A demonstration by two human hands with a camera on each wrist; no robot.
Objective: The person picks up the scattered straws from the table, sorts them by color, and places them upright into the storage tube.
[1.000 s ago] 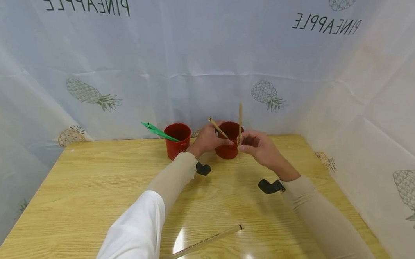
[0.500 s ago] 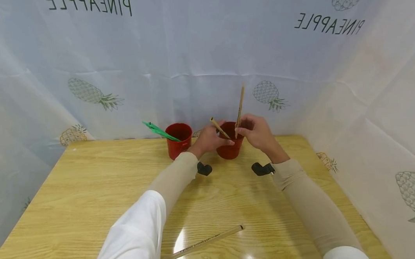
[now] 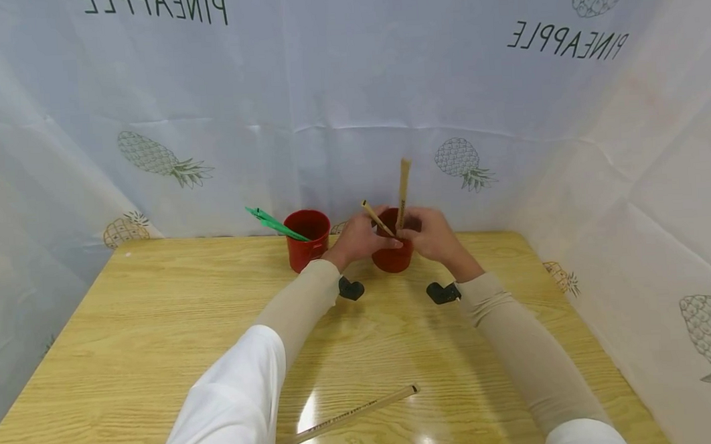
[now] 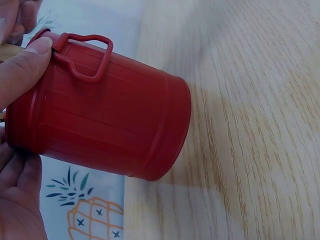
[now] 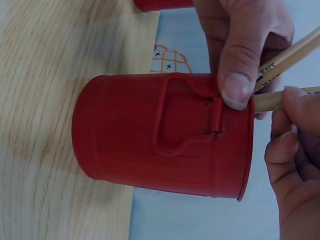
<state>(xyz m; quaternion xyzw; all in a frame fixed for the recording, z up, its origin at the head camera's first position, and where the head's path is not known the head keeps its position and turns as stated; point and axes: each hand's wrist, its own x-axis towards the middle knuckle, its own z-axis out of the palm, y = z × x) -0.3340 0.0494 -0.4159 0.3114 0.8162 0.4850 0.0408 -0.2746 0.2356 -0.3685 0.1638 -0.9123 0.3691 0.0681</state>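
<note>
My left hand (image 3: 358,238) grips the rim of the right red metal bucket (image 3: 392,261), thumb over the near edge, as the right wrist view shows. A slim tan stick with dark print (image 3: 376,215) leans in this bucket beside that hand. Pinched between thumb and fingers, a second tan printed stick (image 3: 404,182) stands nearly upright in my right hand (image 3: 436,236). Its lower end enters the bucket's mouth; how deep it reaches is hidden. In the right wrist view, the bucket's wire handle (image 5: 159,120) hangs against its side.
Another red bucket (image 3: 300,253) stands to the left, with slim green wrapped items (image 3: 274,223) leaning out. A further tan printed stick (image 3: 356,411) lies near the front of the wooden table (image 3: 185,311). Pineapple-print cloth (image 3: 347,68) hangs behind and at both sides.
My right hand has moved left, bringing its tan stick from the bucket's right side over the opening and down into it. The left hand keeps its hold on the rim.
</note>
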